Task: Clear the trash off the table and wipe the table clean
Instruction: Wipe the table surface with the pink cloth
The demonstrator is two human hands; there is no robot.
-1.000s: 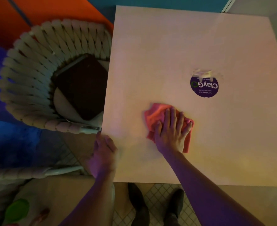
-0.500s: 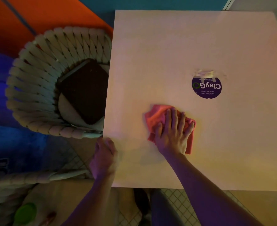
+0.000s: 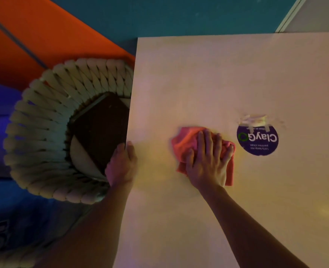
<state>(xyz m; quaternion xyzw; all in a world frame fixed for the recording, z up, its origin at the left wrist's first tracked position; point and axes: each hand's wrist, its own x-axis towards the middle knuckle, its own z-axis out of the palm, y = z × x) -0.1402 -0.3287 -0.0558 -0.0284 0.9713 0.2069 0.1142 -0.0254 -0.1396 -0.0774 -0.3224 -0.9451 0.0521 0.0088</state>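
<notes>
Pink cloth (image 3: 186, 141) lies mid-table (image 3: 198, 74) under our right hand (image 3: 208, 163), fingers spread flat on it; our left hand (image 3: 122, 165) grips the edge at nine o'clock. The sticker (image 3: 257, 140) at three o'clock is peeling, and wiping over it could tear it.

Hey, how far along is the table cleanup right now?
No loose trash shows on the table, so clearing looks done. Wiping is in hand: the right hand presses the pink cloth flat; the left hand grips the table edge. The far side and the area around the purple sticker remain.
</notes>
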